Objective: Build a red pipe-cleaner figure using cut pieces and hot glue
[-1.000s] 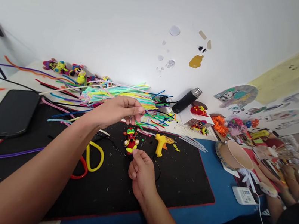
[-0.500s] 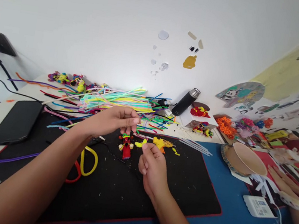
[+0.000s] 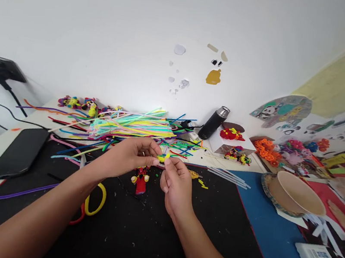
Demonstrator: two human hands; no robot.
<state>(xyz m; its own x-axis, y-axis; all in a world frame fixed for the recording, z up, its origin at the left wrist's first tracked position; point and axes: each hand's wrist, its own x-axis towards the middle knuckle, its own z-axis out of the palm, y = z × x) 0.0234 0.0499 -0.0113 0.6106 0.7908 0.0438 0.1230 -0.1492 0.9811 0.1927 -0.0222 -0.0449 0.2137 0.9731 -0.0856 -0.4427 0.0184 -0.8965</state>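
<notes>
Above the black mat, my left hand and my right hand meet at the fingertips. Between them is a small yellow fuzzy piece, pinched by the fingers of both hands. Just below my left fingers, a red figure with pale round parts lies on the mat, its top partly hidden. A yellow glue gun is mostly covered by my right hand. Scissors with yellow and red handles rest under my left forearm.
Behind the mat lies a pile of colourful pipe cleaners. A black phone is at the left. A dark bottle and a white box stand at the back. Farther right are a bowl and another person's hand.
My left fingers have come together with my right at the yellow piece, which is now higher between them. The view has shifted slightly.
</notes>
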